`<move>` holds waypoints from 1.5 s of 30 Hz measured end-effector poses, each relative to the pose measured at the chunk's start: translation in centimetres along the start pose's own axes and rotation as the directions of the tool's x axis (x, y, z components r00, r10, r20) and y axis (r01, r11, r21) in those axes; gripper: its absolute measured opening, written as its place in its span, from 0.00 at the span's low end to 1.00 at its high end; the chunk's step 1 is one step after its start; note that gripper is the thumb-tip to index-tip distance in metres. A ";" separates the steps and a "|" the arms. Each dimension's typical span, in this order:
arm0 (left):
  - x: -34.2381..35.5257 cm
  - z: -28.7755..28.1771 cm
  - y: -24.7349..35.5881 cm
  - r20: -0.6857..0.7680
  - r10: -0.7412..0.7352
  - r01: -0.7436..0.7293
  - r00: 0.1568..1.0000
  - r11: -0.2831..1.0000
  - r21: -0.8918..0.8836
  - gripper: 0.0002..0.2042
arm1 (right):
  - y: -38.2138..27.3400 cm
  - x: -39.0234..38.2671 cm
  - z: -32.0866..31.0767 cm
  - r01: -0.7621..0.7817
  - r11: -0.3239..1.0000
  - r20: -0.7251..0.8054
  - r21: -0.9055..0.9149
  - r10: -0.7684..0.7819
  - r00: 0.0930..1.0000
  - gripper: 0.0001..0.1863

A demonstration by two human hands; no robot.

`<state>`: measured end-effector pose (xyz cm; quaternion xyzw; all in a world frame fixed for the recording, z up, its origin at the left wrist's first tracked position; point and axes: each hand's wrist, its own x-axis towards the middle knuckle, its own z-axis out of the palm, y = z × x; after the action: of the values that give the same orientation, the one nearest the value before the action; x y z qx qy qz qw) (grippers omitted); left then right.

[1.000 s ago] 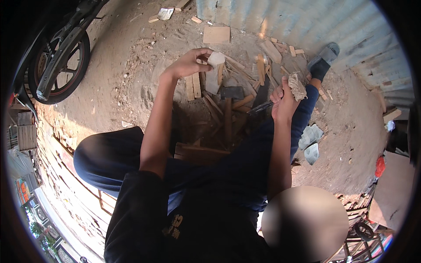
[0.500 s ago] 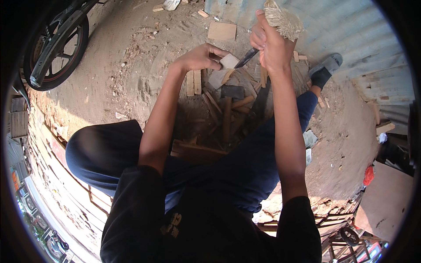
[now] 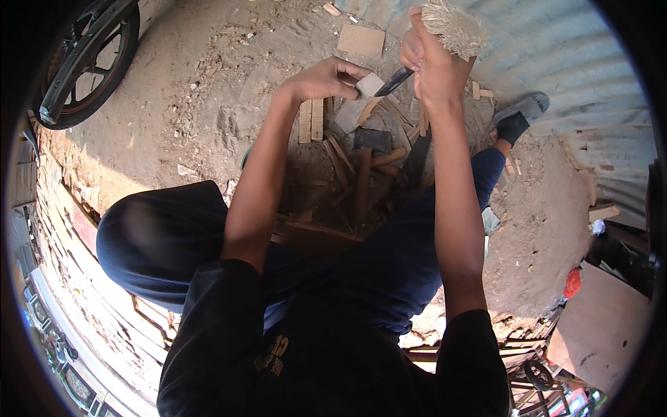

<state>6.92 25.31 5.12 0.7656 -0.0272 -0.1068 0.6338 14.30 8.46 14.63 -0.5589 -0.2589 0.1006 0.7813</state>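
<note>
My left hand (image 3: 325, 79) pinches a small pale flat piece (image 3: 370, 85) between thumb and fingers. My right hand (image 3: 439, 69) is closed around a dark-bladed tool (image 3: 396, 81), its blade slanting down to the left with the tip at the pale piece's edge. A frayed, fibrous pale block (image 3: 455, 29) shows at the top of that fist; whether it belongs to the tool, I cannot tell. Just below the pinched piece lie another greyish flat piece (image 3: 347, 117) and a dark rectangular block (image 3: 373, 141).
Wood strips (image 3: 363, 184) and a dark saw-like blade (image 3: 415, 161) lie between my legs. Two short wooden blocks (image 3: 311, 121) are beside my left wrist. A flat board (image 3: 361, 40) rests farther off. Corrugated metal (image 3: 577, 62) borders the right; a motorcycle wheel (image 3: 94, 73) stands far left.
The view has shifted slightly. Both hands keep their holds, and the blade tip stays by the pale piece, which is tilted a little differently.
</note>
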 end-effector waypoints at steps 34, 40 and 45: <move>1.5 5.2 0.4 -0.585 0.589 -0.548 0.558 0.791 0.273 0.34 | -0.7 1.5 4.5 0.266 0.946 0.006 -0.187 -0.270 0.963 0.08; 1.1 5.5 0.5 -0.589 0.490 -0.546 0.643 0.832 0.096 0.41 | 0.2 2.1 4.5 0.275 0.940 0.016 -0.202 -0.277 0.961 0.08; 1.6 5.5 0.1 -0.634 0.486 -0.574 0.602 0.815 0.080 0.40 | 0.1 2.3 4.7 0.233 0.941 0.084 -0.245 -0.219 0.972 0.09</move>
<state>7.39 19.75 4.08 0.6688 -0.0336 0.3461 0.6571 13.82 13.42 16.36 -0.6174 -0.3537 -0.0082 0.7026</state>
